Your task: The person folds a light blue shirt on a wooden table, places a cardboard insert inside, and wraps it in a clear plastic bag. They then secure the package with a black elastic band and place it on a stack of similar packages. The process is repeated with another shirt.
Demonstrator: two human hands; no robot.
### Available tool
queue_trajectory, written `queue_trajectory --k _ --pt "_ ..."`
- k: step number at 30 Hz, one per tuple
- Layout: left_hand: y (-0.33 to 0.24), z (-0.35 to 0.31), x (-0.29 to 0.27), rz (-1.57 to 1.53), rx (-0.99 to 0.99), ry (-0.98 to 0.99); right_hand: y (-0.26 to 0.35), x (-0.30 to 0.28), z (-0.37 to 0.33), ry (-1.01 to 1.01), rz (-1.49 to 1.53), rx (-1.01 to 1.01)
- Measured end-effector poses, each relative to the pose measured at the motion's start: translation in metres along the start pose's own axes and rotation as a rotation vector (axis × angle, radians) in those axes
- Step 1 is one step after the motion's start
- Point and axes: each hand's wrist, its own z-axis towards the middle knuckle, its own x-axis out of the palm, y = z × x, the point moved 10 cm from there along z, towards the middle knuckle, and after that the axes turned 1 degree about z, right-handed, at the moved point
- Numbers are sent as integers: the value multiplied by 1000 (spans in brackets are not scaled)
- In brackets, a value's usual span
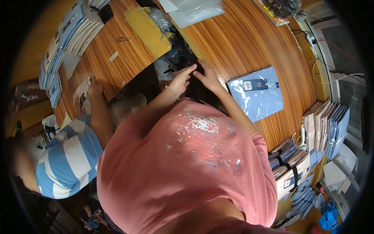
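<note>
Right hand [209,78], blue shirt [258,100] nearby, aslant

Left hand [179,82] and right hand [210,79] hover close, index fingers [189,70] extended.

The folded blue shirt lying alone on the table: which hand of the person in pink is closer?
Right. The right hand is just left of the folded blue shirt, not touching it; the left hand is farther left.
</note>
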Motion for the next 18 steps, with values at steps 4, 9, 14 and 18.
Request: queue_trajectory --k 4,9,14,18 --pt "-62 -68 34 504 505 136 15 -5 -19 162 229 113" --pt "-112 -148 137 1314 1524 218 80 -122 -71 23 -124 -117" --pt "-100 -66 197 1197 561 1083 40 -239 -160 -194 577 314" --pt "-121 -34 216 1368 271 1185 45 -293 -232 -528 400 342"
